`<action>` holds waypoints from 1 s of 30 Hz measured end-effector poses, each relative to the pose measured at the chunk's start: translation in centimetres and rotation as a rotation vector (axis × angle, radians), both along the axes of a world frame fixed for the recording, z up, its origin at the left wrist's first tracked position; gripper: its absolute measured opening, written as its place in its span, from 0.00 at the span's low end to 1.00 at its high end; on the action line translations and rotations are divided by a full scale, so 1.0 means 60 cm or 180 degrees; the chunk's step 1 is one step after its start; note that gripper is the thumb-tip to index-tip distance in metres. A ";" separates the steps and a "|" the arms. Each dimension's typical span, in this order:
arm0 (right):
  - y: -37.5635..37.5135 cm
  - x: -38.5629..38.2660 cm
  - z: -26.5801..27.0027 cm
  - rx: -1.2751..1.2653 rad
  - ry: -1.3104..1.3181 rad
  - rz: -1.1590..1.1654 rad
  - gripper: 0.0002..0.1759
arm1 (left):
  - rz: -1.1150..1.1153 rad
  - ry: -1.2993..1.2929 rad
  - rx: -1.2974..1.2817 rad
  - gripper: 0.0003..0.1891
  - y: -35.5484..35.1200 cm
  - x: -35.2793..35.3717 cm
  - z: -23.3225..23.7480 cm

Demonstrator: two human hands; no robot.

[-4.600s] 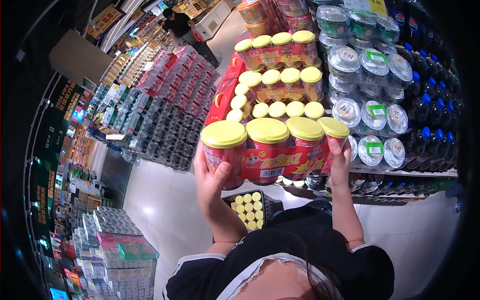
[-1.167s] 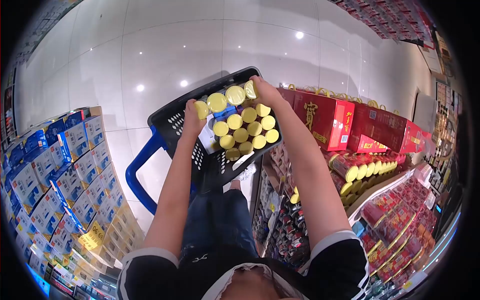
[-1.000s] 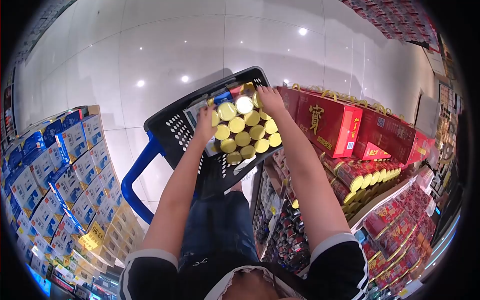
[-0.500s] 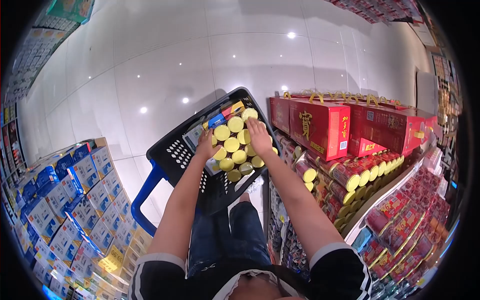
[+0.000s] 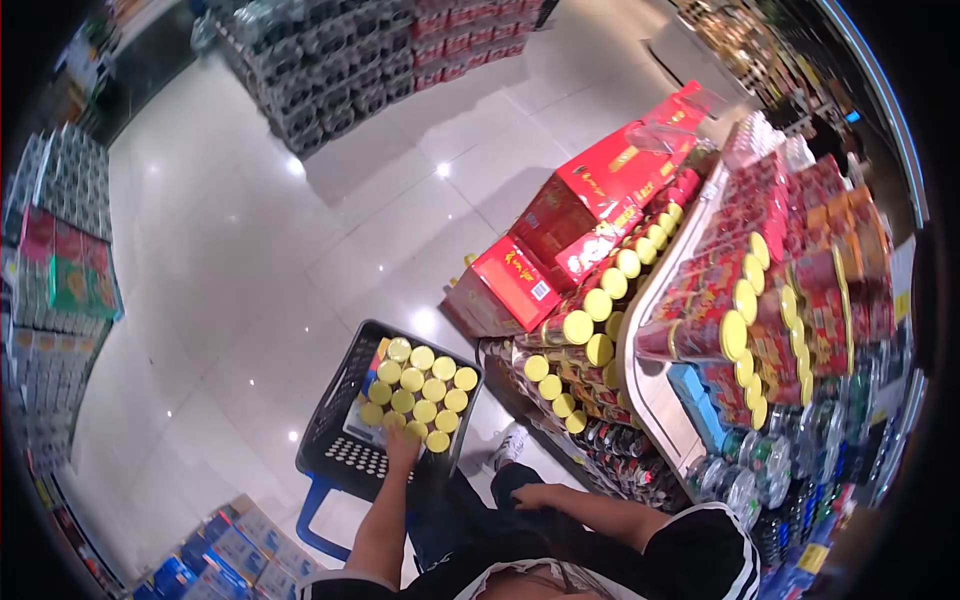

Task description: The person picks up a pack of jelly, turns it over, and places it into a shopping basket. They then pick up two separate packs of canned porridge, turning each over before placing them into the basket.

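Directly beyond the left hand [image 5: 403, 447] sit the yellow-lidded jars [image 5: 420, 385] in the basket [image 5: 328, 440] — fingers touch their near edge, grip unclear; the right hand [image 5: 538, 497], loosely open and empty, is farther.

Yellow-lidded jars [image 5: 418, 388], one batch, upright in the black basket [image 5: 352, 455].
Round yellow lids face up, in close rows touching one another. They fill the basket's far half, beside flat printed packets along its left wall. The row nearest the basket's perforated near end lies at my left hand [image 5: 403, 446].
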State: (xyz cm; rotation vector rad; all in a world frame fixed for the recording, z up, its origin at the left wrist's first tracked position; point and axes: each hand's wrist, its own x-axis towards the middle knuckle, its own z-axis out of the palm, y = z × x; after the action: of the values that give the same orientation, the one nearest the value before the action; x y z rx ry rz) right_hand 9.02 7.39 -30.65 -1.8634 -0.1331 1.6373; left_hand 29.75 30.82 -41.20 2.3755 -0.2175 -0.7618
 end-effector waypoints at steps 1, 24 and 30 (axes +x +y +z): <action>0.000 0.018 0.048 0.0101 -0.0281 -0.0506 0.26 | -0.0124 -0.0094 -0.0103 0.38 -0.005 -0.008 0.008; -0.616 -0.111 0.783 -0.5402 -0.5555 -0.2919 0.35 | -0.1684 0.0303 -0.1999 0.34 -0.372 -0.058 0.387; -0.656 -0.118 0.776 -0.4780 -0.4294 -0.3430 0.44 | -0.2130 0.0123 -0.2359 0.34 -0.446 -0.101 0.422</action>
State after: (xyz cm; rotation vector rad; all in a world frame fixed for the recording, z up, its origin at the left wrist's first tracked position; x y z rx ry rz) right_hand 1.96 -31.97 15.88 -2.7374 1.5673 -0.7501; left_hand 23.70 4.08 -15.89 1.5635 -1.1063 -0.8243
